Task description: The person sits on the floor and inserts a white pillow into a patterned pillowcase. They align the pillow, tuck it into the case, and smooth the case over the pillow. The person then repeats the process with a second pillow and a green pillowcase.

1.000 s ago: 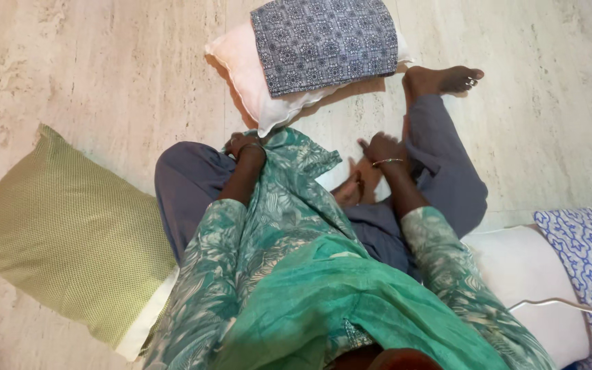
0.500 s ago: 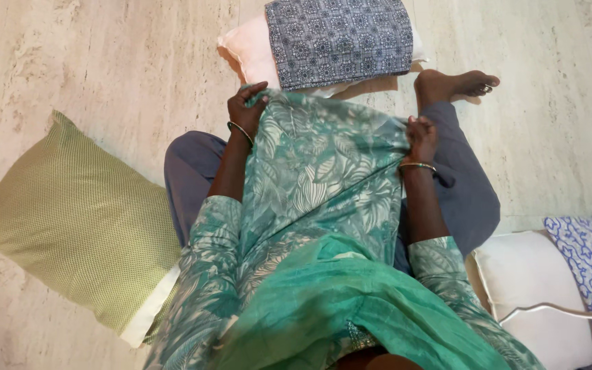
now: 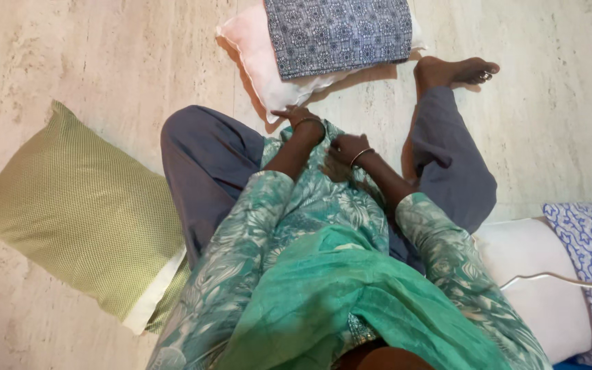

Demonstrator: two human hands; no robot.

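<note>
We take the green leaf-printed cotton tunic hem (image 3: 316, 195) across the lap as landmark. Left of it lies an olive dotted pillow (image 3: 77, 216) on the stone floor (image 3: 70, 55). At the hem's far edge the left hand (image 3: 297, 118) is closed on a fold; just right, touching the cloth, the right hand (image 3: 345, 149) pinches it — both equally near. Beyond lies a pale pink pillow (image 3: 255, 58) bearing a folded navy patterned cover (image 3: 337, 31).

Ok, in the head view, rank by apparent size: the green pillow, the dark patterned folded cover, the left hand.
1. Green pillow, clearly the largest.
2. Dark patterned folded cover, though its top is cut off by the frame.
3. Left hand, by far the smallest.
</note>
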